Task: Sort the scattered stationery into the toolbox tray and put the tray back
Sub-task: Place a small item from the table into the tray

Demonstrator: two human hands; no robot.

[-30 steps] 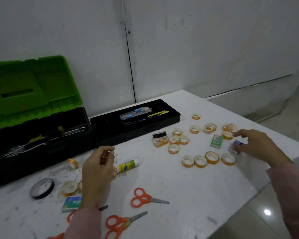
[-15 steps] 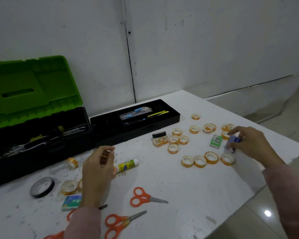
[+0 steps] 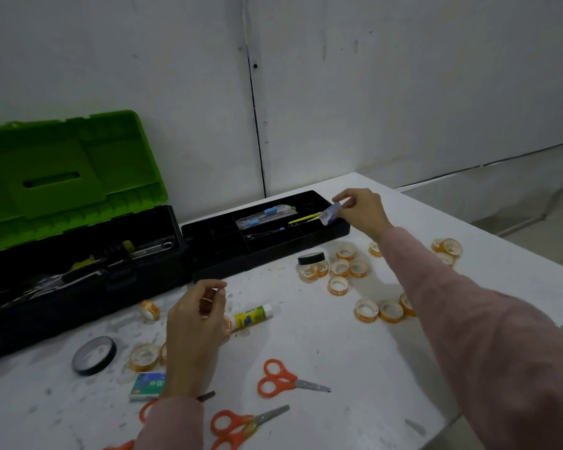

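My right hand (image 3: 361,211) pinches a small purple-and-white box (image 3: 329,216) over the right end of the black toolbox tray (image 3: 251,254), which lies on the white table and holds pens and a yellow tool. My left hand (image 3: 195,316) hovers near the table's middle with its fingers curled round a small tape roll (image 3: 208,302). Several orange tape rolls (image 3: 338,285) lie scattered to the right. A glue stick (image 3: 254,315) lies beside my left hand. Orange scissors (image 3: 283,381) and a second pair (image 3: 238,425) lie near the front edge.
The open toolbox (image 3: 78,277) with its green lid (image 3: 62,170) stands at the left against the wall. A black tape roll (image 3: 93,355) and a green staple box (image 3: 147,384) lie front left. Another black roll (image 3: 311,257) sits by the tray. The table's right edge drops to the floor.
My right hand picked the purple box up from the right side of the table and carried it left and back over the tray's right end. My left hand stayed put.
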